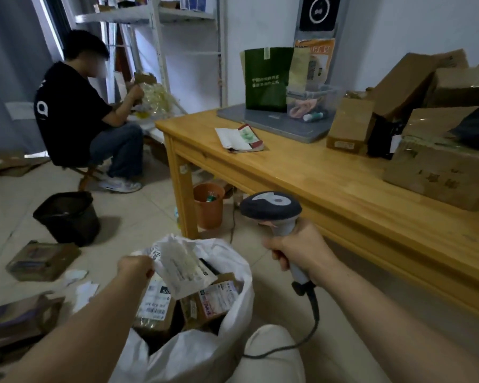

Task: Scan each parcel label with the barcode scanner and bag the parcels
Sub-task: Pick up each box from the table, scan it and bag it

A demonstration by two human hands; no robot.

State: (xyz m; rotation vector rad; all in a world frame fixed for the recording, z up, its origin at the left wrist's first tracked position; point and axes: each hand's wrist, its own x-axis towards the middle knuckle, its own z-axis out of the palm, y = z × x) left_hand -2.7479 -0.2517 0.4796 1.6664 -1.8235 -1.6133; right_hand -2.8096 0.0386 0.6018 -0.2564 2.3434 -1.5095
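Observation:
My left hand (136, 268) pinches a flat white parcel (181, 268) by its edge, holding it over the open mouth of a large white sack (233, 297) on the floor between my knees. Inside the sack lie several cardboard parcels (213, 298) with printed labels facing up. My right hand (299, 251) grips the handle of a grey corded barcode scanner (271, 210), its dark head raised to the right of the sack and pointing away from me. The scanner's cable loops down past my knee.
A wooden table (329, 189) on the right carries stacked cardboard boxes (437, 172), a green bag (266, 78) and a booklet. On the floor: an orange bin (208, 205), a black bin (68, 215), boxes at left (42, 261). A seated person (78, 117) works at shelves.

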